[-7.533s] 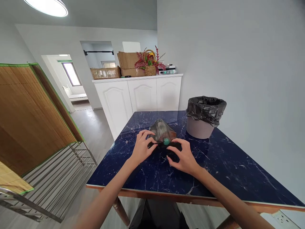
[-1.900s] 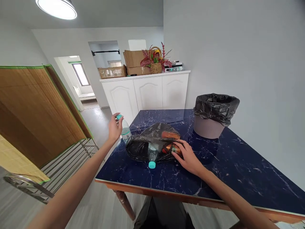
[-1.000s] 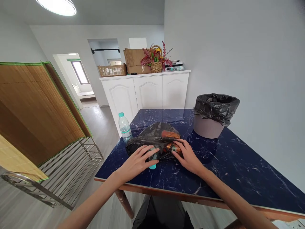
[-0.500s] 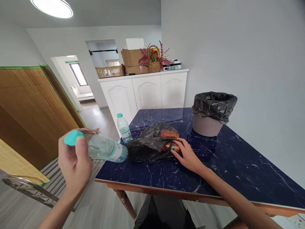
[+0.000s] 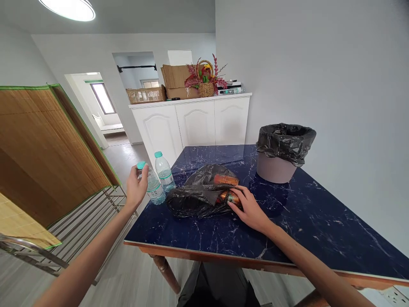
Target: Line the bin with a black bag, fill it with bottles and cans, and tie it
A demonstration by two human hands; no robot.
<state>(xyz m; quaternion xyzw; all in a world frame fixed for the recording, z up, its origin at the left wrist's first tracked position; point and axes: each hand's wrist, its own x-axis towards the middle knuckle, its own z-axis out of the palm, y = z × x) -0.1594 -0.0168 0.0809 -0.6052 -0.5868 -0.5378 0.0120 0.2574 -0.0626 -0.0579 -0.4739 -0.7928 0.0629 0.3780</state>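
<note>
My left hand (image 5: 138, 184) is wrapped round the upper part of a clear bottle with a teal cap (image 5: 155, 190), which stands slightly tilted at the table's left edge. Right beside it stands a second such bottle (image 5: 165, 174). A black plastic bag (image 5: 194, 200) lies crumpled on the dark blue table, with an orange-red packet (image 5: 225, 180) on it. My right hand (image 5: 251, 209) rests with spread fingers on another orange-red packet (image 5: 232, 198) at the bag's right side.
A bin lined with a black bag (image 5: 277, 166) stands on the blue marbled table (image 5: 306, 221) at the right. A metal rack (image 5: 86, 217) is at the left. Behind, a white cabinet (image 5: 200, 123) carries cardboard boxes (image 5: 179, 79) and a flower basket (image 5: 206, 89).
My left hand has moved the bottle from a nearly level pose in the air to near upright beside the other bottle. My right hand has stayed on the packet.
</note>
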